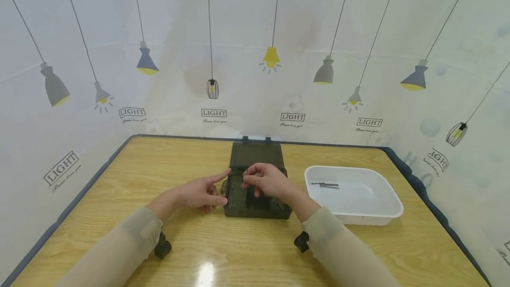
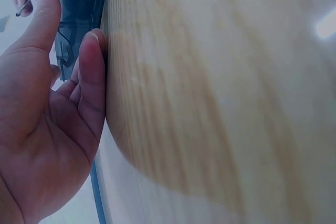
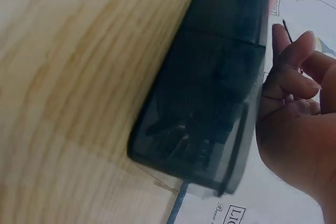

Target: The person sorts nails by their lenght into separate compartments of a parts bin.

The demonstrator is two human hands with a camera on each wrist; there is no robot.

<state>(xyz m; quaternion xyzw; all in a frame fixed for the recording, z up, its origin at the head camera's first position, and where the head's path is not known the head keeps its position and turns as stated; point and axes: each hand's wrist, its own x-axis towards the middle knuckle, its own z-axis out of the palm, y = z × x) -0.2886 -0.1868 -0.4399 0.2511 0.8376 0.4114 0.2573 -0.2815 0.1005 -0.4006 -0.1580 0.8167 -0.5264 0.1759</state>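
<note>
Nearest the cam: beige sleeves [image 1: 350,251]. Right hand [image 1: 270,183] is pinching a thin metal piece [image 3: 287,31], tilted, over the open dark case [image 1: 256,212]. A couple more slim bits [image 1: 233,197] lie inside, roughly 7 o'clock from it and closer to the left hand [image 1: 195,193], which sits at the case's 9 o'clock, thumb and index spread. White tray [image 1: 358,219]'s at 3 o'clock, right-arm side.

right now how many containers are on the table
2: the open dark box under the right hand, and the white tray to the box's right.
</note>
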